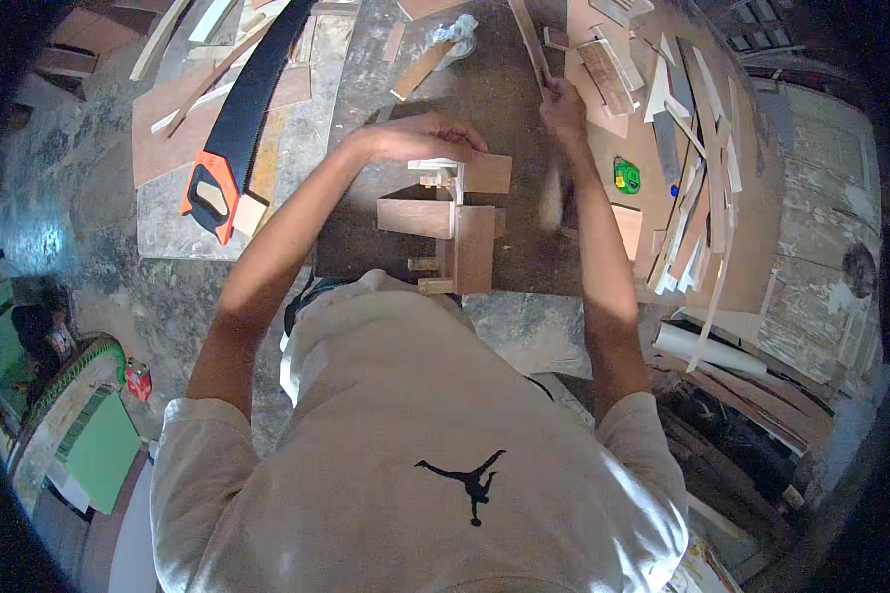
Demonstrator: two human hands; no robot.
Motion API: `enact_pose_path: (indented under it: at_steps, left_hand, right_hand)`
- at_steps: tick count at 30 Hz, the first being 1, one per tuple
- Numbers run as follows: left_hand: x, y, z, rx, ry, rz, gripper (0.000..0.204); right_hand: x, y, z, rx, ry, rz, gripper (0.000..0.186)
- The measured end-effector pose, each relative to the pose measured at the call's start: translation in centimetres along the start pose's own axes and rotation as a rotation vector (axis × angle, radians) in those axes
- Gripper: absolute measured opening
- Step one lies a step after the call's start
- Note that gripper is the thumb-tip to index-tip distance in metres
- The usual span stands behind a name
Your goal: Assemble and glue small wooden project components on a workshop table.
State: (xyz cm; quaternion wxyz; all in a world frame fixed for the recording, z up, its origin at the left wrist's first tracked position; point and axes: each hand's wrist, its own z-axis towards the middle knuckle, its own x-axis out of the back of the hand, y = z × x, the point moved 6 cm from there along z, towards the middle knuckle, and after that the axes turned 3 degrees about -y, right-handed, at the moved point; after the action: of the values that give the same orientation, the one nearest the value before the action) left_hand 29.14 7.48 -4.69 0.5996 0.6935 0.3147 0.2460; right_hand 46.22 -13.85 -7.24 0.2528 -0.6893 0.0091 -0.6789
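Here at the near edge of the dark worktop [532, 265] sits the wooden assembly [475, 242], boards and small blocks already standing together as one stepped piece; whether every joint is fastened, I can't tell. The left hand [425, 136] curls over its far end, fingers bent, firm grip or mere steadying unclear. Over to its right, the right hand [564, 107] is wrapped around a long thin wooden stick [530, 42]. Work looks partway: loose strips [697, 188] lie unattached toward the right.

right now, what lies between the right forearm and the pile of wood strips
The head view shows a green tape measure and a pale wood piece there.
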Motion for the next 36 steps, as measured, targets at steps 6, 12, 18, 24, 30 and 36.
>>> enact_pose_path:
  at_steps: [6, 12, 18, 24, 30, 36]
  left_hand:
    - [-0.2, -0.3, 0.1, -0.003, -0.013, -0.08, 0.034]
    - [0.2, -0.3, -0.1, 0.044, -0.018, -0.055, 0.036]
    - [0.4, 0.2, -0.5, 0.082, 0.018, -0.049, 0.038]
    - [0.5, -0.8, 0.3, 0.055, -0.035, -0.03, 0.04]
    - [0.4, -0.3, 0.2, 0.086, 0.004, -0.058, 0.038]
    - [0.4, -0.6, 0.6, 0.017, 0.007, -0.035, 0.041]
  right_hand:
    - [8.2, -5.3, -4.1, -0.074, 0.129, 0.607, 0.031]
    - [10.9, -14.1, -8.5, 0.118, -0.028, 0.795, 0.02]
    - [10.3, -15.7, -9.8, 0.197, -0.106, 0.834, 0.021]
    - [10.5, -15.7, -10.6, 0.15, -0.092, 0.72, 0.02]
    - [10.2, -15.3, -10.8, 0.07, -0.124, 0.836, 0.018]
    - [10.6, -15.9, -11.0, 0.11, -0.089, 0.883, 0.018]
